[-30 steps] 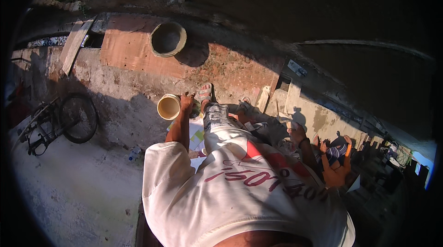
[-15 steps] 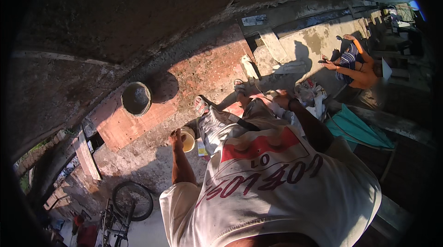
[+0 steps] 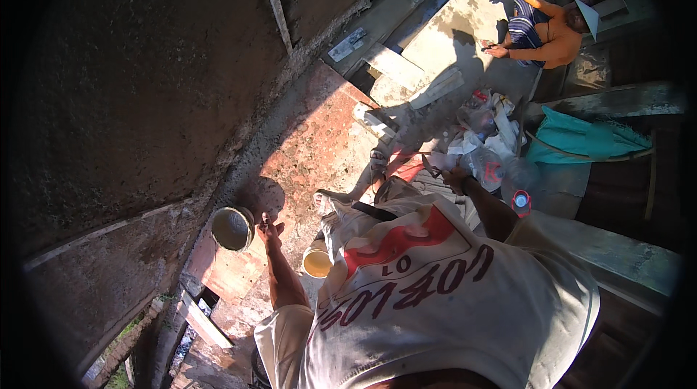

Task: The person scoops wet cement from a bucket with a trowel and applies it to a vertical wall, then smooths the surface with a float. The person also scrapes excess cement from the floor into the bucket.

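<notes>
Left hand (image 3: 270,229) out over red brick paving (image 3: 319,149), fingers loosely spread, gripping nothing, thumb and forefinger close together at the tips; just beside bucket (image 3: 232,228) on its right, whether touching the rim too small to tell. Bucket round, grey-rimmed, pale grey inside as if coated with mortar, sitting at the paving's edge against the foot of dark rough wall (image 3: 145,84), half in shadow. Below and to the right of that hand, yellow cup (image 3: 317,263), round, pale yellow, mouth up, partly tucked under the white shirt (image 3: 435,294) with red patch and dark lettering. Right hand (image 3: 456,180) reaching forward past the shirt toward heap of bags (image 3: 483,135), white and clear plastic with a red spot; fingers curled, but whether closed on anything not clear. Bottle cap (image 3: 521,201), blue on red, near the right forearm. Sandalled foot (image 3: 330,200) on the paving between the hands. Pale planks (image 3: 396,69) beyond the bricks. Farther off, another person (image 3: 541,29) crouched on sunlit concrete in striped top. Teal cloth (image 3: 581,138) draped to the right of the heap. White board (image 3: 203,323) leaning low at the left.
</notes>
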`<state>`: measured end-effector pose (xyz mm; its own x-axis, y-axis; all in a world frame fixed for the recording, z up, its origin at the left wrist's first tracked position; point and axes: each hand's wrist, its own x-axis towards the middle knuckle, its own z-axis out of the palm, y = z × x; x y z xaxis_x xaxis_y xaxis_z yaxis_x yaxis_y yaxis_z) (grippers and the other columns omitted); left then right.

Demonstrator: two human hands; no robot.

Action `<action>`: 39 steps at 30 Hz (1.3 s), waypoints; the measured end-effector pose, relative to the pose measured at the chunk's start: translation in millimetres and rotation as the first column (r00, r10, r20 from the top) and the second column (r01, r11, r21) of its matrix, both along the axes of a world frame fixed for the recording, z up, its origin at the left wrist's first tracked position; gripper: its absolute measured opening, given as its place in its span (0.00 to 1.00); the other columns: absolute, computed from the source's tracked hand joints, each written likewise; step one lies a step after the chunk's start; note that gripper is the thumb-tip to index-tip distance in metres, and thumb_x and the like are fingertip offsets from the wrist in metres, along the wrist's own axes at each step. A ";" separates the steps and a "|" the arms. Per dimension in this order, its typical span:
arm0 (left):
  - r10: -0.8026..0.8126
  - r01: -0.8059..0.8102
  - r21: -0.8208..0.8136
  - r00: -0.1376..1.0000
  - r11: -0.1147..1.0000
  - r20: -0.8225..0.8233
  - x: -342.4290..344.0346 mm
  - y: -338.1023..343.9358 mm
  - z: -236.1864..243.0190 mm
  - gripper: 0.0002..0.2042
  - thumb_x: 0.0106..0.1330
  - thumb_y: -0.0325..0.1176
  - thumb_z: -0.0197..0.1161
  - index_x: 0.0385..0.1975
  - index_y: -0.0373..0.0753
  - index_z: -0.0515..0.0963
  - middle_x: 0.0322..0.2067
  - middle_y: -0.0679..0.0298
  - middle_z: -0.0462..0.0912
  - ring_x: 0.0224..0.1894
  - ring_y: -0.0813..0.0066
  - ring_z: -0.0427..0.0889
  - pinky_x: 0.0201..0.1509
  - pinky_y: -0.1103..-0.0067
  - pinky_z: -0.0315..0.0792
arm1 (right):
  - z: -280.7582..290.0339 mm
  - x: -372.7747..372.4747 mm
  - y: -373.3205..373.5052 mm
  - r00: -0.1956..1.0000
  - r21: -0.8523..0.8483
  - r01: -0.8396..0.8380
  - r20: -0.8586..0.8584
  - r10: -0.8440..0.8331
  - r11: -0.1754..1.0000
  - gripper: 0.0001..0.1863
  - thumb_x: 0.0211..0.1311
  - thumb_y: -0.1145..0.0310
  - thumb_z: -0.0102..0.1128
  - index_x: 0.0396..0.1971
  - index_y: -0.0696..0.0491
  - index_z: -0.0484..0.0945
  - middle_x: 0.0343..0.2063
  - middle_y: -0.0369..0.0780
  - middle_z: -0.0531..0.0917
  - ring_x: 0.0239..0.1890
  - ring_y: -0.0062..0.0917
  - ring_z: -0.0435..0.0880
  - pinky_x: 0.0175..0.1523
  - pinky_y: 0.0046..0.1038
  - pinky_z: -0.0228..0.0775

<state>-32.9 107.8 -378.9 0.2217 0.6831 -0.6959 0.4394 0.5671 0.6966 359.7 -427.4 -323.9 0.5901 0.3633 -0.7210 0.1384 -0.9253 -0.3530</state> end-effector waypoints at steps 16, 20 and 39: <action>-0.015 0.007 -0.241 0.999 0.970 -0.033 75.4 -172.4 -1.7 0.36 0.66 0.53 0.60 0.67 0.40 0.56 0.51 0.45 0.78 0.33 0.51 0.86 0.35 0.65 0.83 | -23.9 115.9 -88.9 0.607 -0.309 -0.782 -0.184 0.773 0.541 0.25 0.47 0.65 0.68 0.45 0.58 0.74 0.36 0.53 0.83 0.43 0.45 0.84 0.45 0.39 0.77; -0.067 0.061 -0.286 0.998 0.956 -0.009 65.0 -183.1 -13.1 0.30 0.67 0.47 0.61 0.63 0.40 0.61 0.49 0.47 0.79 0.31 0.54 0.86 0.32 0.68 0.83 | -12.7 133.3 -65.2 0.975 -0.151 -0.170 -0.172 0.143 0.974 0.20 0.46 0.69 0.65 0.41 0.60 0.73 0.31 0.48 0.82 0.36 0.40 0.84 0.40 0.37 0.76; -0.319 0.358 -0.313 0.932 0.880 0.172 267.9 -193.5 -68.7 0.23 0.71 0.40 0.53 0.63 0.39 0.64 0.53 0.52 0.78 0.36 0.63 0.86 0.37 0.74 0.80 | -162.2 132.7 18.9 0.992 -0.235 0.050 -0.105 -0.076 0.971 0.24 0.59 0.55 0.55 0.48 0.58 0.74 0.43 0.55 0.80 0.50 0.48 0.80 0.53 0.45 0.71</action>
